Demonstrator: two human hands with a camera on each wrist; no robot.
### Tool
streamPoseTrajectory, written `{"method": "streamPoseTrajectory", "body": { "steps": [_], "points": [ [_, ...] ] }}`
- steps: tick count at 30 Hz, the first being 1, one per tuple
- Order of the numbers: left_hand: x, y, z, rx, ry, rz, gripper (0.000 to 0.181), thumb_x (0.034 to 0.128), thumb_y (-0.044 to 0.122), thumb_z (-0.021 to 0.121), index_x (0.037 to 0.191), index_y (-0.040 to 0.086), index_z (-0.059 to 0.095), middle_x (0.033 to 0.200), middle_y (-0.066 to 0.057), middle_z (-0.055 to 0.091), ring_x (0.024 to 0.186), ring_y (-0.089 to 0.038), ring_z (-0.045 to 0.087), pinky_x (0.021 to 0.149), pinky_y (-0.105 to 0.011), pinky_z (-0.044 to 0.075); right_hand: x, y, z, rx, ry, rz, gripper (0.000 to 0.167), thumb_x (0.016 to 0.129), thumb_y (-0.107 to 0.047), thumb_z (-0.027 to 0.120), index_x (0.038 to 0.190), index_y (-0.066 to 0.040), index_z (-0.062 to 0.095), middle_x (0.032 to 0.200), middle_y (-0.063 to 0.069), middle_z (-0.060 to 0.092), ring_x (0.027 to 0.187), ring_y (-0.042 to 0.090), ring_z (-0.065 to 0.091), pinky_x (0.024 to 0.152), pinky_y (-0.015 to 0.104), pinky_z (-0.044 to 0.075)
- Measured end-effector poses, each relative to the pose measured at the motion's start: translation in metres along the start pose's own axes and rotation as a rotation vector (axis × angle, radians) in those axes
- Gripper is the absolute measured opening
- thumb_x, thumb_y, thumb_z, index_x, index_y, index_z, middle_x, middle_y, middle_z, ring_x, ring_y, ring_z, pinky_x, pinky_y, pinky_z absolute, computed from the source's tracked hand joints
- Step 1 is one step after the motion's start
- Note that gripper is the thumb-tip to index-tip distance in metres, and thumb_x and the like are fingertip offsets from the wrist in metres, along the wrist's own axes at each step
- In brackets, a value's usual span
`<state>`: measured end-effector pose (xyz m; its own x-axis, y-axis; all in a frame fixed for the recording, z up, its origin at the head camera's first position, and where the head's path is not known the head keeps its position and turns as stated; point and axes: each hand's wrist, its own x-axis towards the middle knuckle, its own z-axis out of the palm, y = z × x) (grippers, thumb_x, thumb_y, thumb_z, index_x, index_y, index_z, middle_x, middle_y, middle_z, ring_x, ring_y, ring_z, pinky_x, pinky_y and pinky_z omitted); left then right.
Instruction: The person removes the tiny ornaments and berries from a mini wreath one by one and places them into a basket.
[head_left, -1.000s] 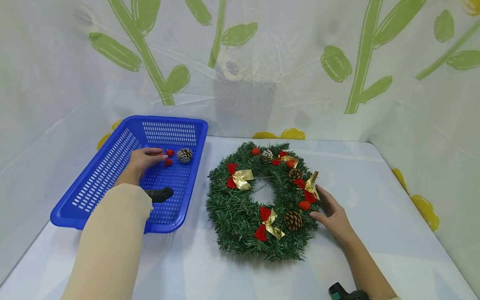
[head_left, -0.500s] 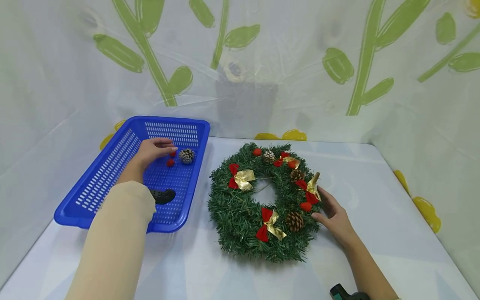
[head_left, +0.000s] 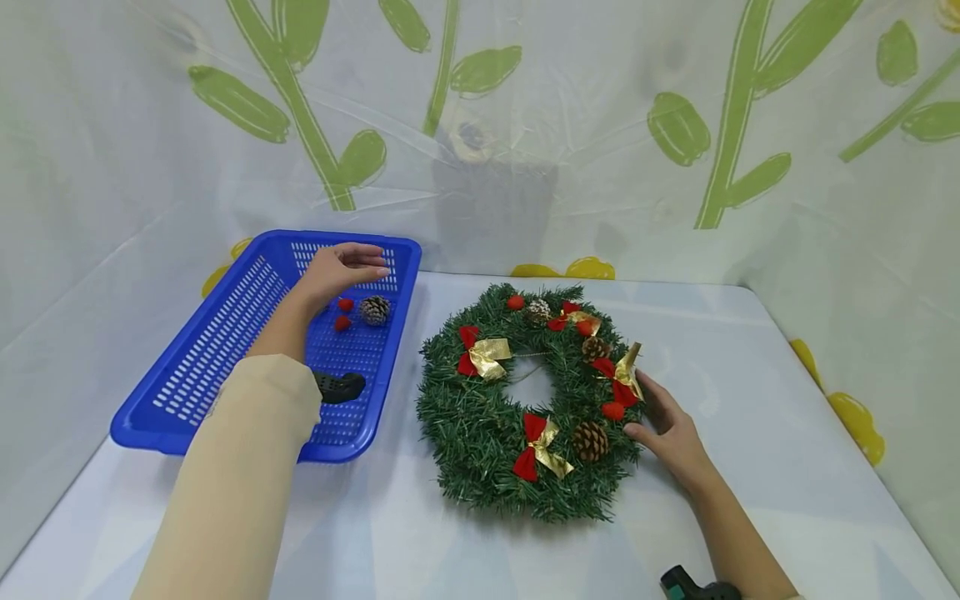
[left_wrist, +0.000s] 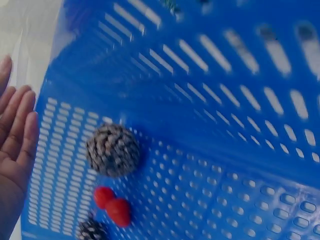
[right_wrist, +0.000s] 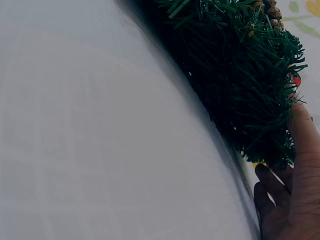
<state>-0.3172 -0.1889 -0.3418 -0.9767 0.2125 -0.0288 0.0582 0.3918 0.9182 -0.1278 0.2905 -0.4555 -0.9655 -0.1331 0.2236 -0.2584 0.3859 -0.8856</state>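
My left hand hovers over the far part of a blue plastic basket, holding nothing. Its fingers look relaxed in the left wrist view. Below lie a frosted pine cone, two red berries and part of a second cone. At table centre lies a green Christmas wreath, with red-and-gold bows, brown pine cones and red berries on it. My right hand holds its right edge; the thumb touches the foliage and the fingers are partly hidden.
The white table carries the basket at left and the wreath beside it. A pale curtain with painted green stems hangs behind and along both sides. Black wrist devices sit on both arms.
My left hand has risen away from the berries and moved toward the basket's far right corner. The berries and frosted cone stay in the basket. The right hand remains at the wreath.
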Motion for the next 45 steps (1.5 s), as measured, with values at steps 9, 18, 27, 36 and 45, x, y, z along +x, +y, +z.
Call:
{"method": "streamPoseTrajectory", "body": {
  "steps": [9,18,27,36,45],
  "points": [
    [0.002,0.031,0.014,-0.035,-0.013,0.124,0.051,0.0849,0.024,0.072,0.13,0.006,0.056,0.121,-0.012,0.064,0.097,-0.005,0.061,0.098,-0.037,0.045,0.002,0.002,0.001,0.008,0.0,-0.008,0.075,0.086,0.003,0.065,0.149,-0.008,0.027,0.151,0.007,0.032,0.126,-0.015,0.031,0.098,0.003,0.028],
    [-0.001,0.055,0.028,-0.103,-0.049,0.246,0.047,0.0841,0.022,0.073,0.128,0.012,0.059,0.119,-0.007,0.065,0.105,-0.012,0.061,0.093,-0.029,0.049,-0.001,0.0,-0.001,-0.024,0.014,-0.002,0.076,0.085,0.002,0.065,0.15,-0.009,0.027,0.151,0.007,0.032,0.125,-0.016,0.031,0.097,0.002,0.029],
    [-0.007,0.085,0.044,-0.136,-0.107,0.339,0.046,0.0836,0.011,0.071,0.127,0.007,0.058,0.116,-0.006,0.066,0.105,-0.018,0.062,0.088,-0.027,0.051,-0.001,0.001,-0.001,-0.027,0.023,-0.004,0.075,0.085,0.003,0.065,0.149,-0.007,0.027,0.147,-0.005,0.034,0.124,-0.016,0.032,0.097,0.002,0.029],
    [-0.018,0.102,0.069,-0.178,-0.222,0.441,0.048,0.0805,0.002,0.072,0.127,0.001,0.057,0.118,-0.011,0.064,0.105,-0.02,0.061,0.091,-0.032,0.05,0.0,0.003,0.001,-0.023,0.019,-0.003,0.075,0.085,0.003,0.065,0.149,-0.007,0.027,0.149,0.001,0.033,0.124,-0.016,0.031,0.097,0.002,0.028],
    [-0.028,0.111,0.093,-0.19,-0.315,0.523,0.049,0.0811,0.002,0.071,0.128,0.001,0.055,0.121,-0.013,0.062,0.109,-0.021,0.059,0.093,-0.036,0.049,0.001,0.002,0.0,-0.023,0.018,0.0,0.075,0.085,0.002,0.065,0.149,-0.008,0.027,0.151,0.005,0.032,0.124,-0.016,0.031,0.097,0.002,0.028]
  ]
}}
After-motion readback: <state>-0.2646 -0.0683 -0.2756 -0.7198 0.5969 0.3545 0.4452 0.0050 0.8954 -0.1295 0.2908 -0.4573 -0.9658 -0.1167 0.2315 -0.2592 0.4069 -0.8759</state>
